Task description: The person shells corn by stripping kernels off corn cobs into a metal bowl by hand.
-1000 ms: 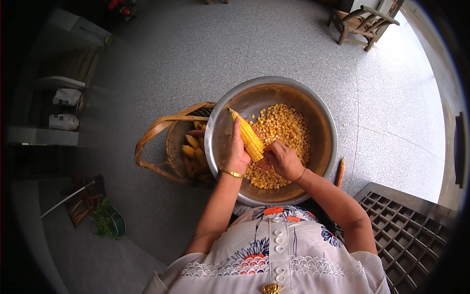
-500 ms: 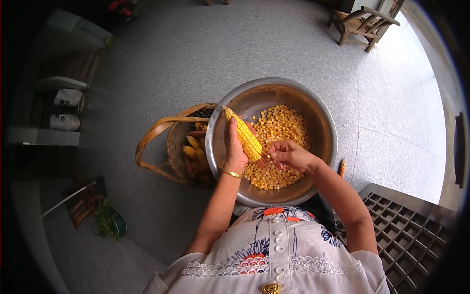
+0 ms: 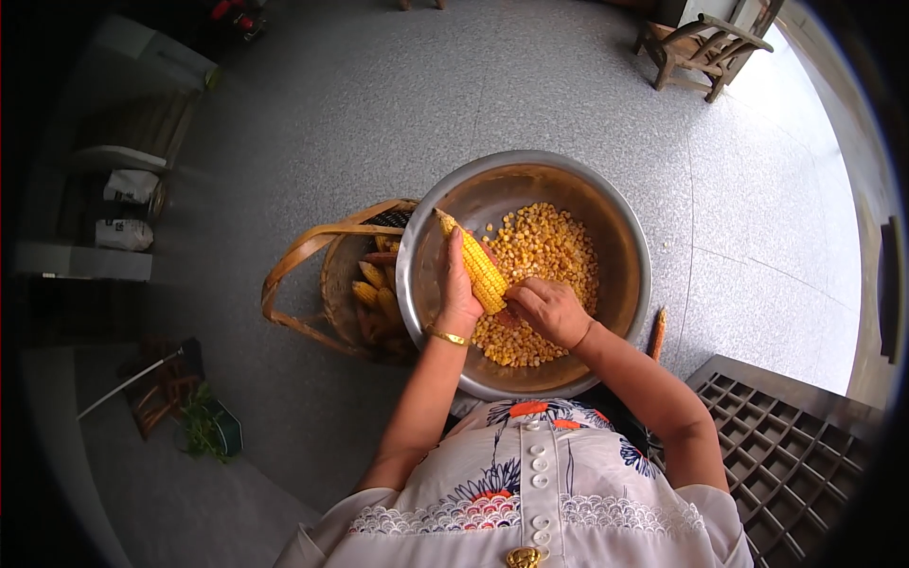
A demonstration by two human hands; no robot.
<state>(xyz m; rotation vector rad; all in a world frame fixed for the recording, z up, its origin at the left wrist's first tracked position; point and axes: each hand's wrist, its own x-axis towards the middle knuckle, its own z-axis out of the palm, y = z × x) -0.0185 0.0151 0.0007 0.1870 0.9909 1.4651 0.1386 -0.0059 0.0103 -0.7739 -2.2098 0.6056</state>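
A yellow corn cob [image 3: 474, 262] lies tilted in my left hand [image 3: 456, 289], its pointed tip toward the far left. The fingers of that hand wrap round it from below, with the thumb along its side. My right hand [image 3: 554, 310] is closed at the cob's lower end, fingertips against the kernels; whether a loose kernel is between them is hidden. Both hands are over a wide metal basin [image 3: 620, 204]. Inside it lies a heap of loose corn kernels [image 3: 544, 241], partly covered by my right hand.
Left of the basin stands a woven basket [image 3: 333, 279] with a tall handle, holding several corn cobs [image 3: 371, 284]. A reddish cob [image 3: 659, 333] lies on the floor to the right. Near my right arm is a dark lattice rack [image 3: 786, 454]. A wooden chair [image 3: 701, 55] stands far right.
My right hand has moved slightly left, from just beside the cob's lower end to press against it. The cob has shifted very little in my left hand.
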